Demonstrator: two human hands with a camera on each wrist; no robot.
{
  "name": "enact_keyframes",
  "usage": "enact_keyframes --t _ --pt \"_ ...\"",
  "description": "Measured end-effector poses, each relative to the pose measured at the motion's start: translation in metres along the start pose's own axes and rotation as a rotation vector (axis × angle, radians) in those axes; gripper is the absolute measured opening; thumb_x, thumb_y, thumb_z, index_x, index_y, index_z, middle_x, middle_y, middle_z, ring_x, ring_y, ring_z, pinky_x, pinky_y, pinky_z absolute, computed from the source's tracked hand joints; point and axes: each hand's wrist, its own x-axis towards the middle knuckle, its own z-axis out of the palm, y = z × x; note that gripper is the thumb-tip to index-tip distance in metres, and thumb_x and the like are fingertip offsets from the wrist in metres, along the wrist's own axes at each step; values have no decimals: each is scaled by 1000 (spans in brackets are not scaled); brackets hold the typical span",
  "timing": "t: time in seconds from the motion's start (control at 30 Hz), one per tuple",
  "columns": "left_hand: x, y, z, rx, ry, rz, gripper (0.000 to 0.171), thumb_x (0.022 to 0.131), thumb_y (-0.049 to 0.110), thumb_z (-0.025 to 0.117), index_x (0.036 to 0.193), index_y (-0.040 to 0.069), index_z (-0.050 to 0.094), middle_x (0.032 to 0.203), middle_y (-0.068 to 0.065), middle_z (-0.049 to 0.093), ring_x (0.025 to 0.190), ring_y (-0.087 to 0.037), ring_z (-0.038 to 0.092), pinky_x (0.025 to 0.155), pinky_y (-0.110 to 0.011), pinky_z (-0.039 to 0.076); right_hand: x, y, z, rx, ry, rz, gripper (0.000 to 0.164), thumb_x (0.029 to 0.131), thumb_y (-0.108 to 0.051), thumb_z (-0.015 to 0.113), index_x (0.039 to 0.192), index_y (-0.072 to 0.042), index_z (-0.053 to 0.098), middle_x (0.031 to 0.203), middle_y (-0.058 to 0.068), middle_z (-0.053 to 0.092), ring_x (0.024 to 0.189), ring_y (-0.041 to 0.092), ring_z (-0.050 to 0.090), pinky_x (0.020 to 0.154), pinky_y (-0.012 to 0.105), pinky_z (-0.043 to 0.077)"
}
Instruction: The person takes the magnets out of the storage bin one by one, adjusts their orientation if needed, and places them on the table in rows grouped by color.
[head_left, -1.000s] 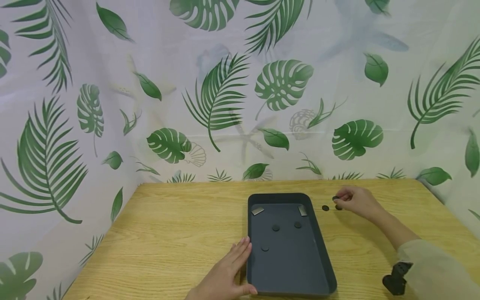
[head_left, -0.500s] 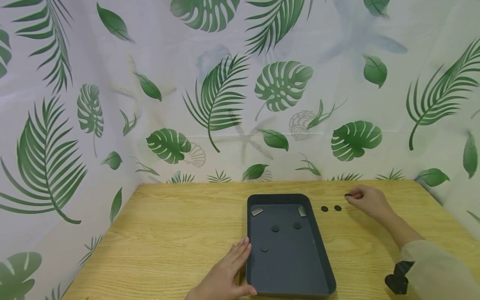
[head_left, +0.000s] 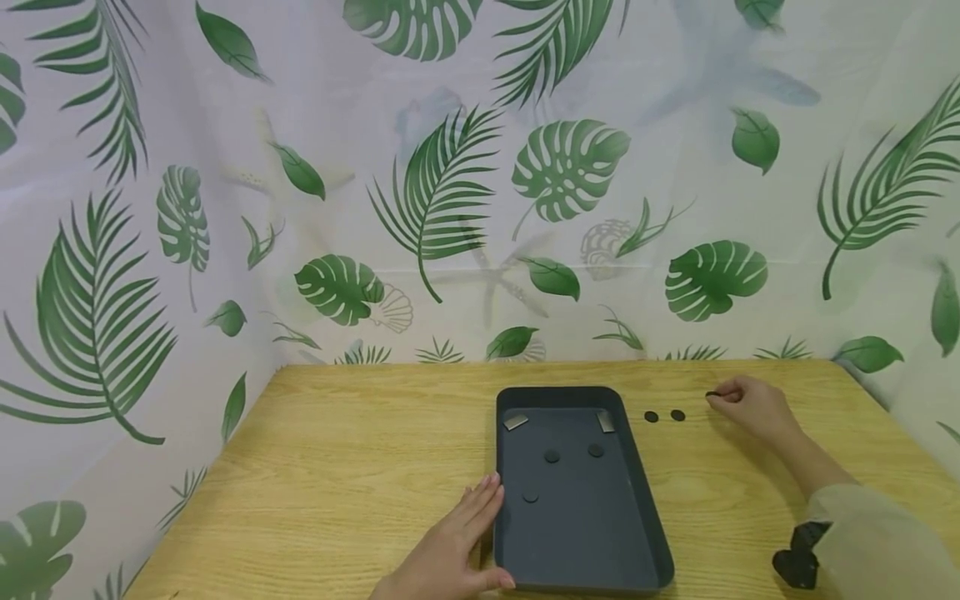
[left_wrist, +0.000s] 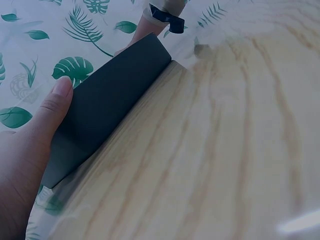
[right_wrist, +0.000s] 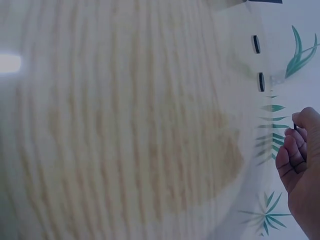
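Your right hand [head_left: 757, 410] pinches a disc [head_left: 712, 394] that could drop if fingertips slip; your left hand [head_left: 453, 542], extended, touches the tray [head_left: 577, 542] alongside.

A wooden table [head_left: 337, 467] bears a dark tray [head_left: 585, 533] near its far edge; two black discs [head_left: 651, 417] lie between tray and far right corner.

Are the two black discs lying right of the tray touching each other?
Apart: the head view shows bare table between the left disc and the right disc.
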Motion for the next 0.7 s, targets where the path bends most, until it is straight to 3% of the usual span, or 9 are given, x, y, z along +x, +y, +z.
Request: enact_keyframes --t 0.43,0.7 --pt "0 0 0 0 3 -7 97 84 70 38 147 -3 25 156 -17 20 143 -26 21 114 -40 27 -3 5 11 27 -36 39 36 92 -26 61 102 8 60 91 20 65 79 29 61 64 38 52" --pt "1 1 -1 -10 -8 -9 97 85 69 40 147 -3 24 156 -17 20 143 -26 20 114 -40 27 -7 3 13 -20 -32 -12 27 90 -18 63 96 8 63 83 18 67 74 29 63 65 42 53"
